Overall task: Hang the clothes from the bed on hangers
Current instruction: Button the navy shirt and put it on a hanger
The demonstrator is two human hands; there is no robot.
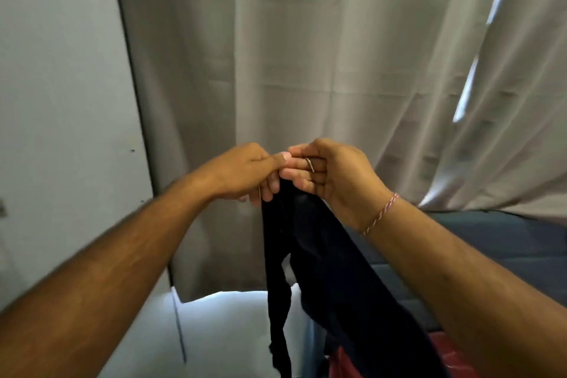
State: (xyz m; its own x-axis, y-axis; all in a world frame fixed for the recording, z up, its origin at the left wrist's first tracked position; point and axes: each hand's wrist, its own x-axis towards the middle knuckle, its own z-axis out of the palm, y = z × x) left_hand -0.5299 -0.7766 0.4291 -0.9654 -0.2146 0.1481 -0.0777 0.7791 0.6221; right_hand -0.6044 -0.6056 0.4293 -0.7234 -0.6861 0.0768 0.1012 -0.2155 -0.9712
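A dark navy garment [325, 270] hangs down from both of my hands, held up in front of the curtain. My left hand [242, 173] grips its top edge with curled fingers. Right beside it, touching it, my right hand [331, 175] also grips the top of the garment. A thin metal wire [310, 164], possibly a hanger's hook, shows between my right fingers. The rest of any hanger is hidden by the hands and cloth.
A beige curtain [322, 55] fills the background, with a bright gap [466, 92] at the right. A pale wall [61, 86] stands at the left. Blue bedding [506, 242] lies at the right and red cloth [346, 362] at the bottom.
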